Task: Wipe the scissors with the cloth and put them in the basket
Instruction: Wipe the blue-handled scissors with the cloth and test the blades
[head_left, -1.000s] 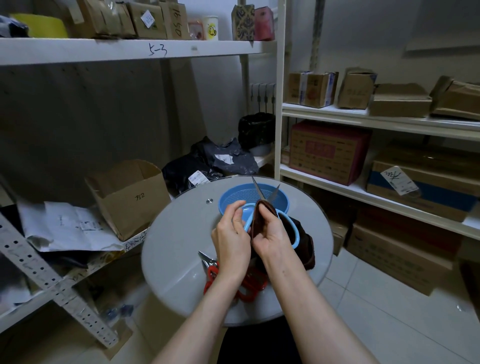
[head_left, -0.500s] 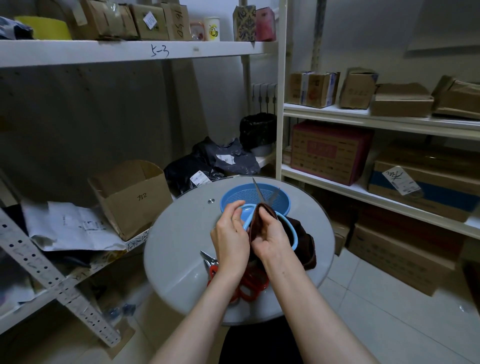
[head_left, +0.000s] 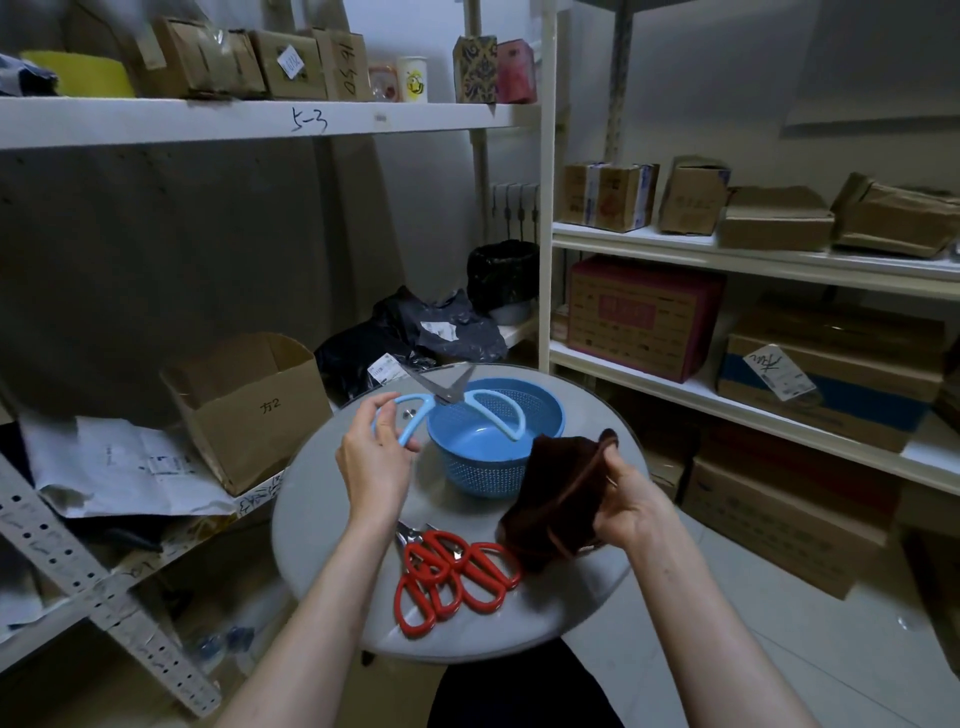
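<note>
My left hand (head_left: 371, 462) pinches one loop of the blue scissors (head_left: 442, 392), blades apart, above the basket (head_left: 483, 475). My right hand (head_left: 631, 501) grips the cloth (head_left: 556, 493) beside it. I judge it best to lower them gently, far loop first, so the points clear the rim. Red scissors (head_left: 457, 564) lie unwiped on the table (head_left: 322, 519).

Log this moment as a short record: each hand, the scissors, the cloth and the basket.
left hand: grips one handle loop of the blue scissors
blue scissors: blades open, held over the basket, not yet set down in it
right hand: holds the brown cloth, right of the basket, apart from the blue scissors
basket: blue, stands on the round table
red scissors: lie overlapping on the table, nearer the person than the basket, untouched by either hand
</note>
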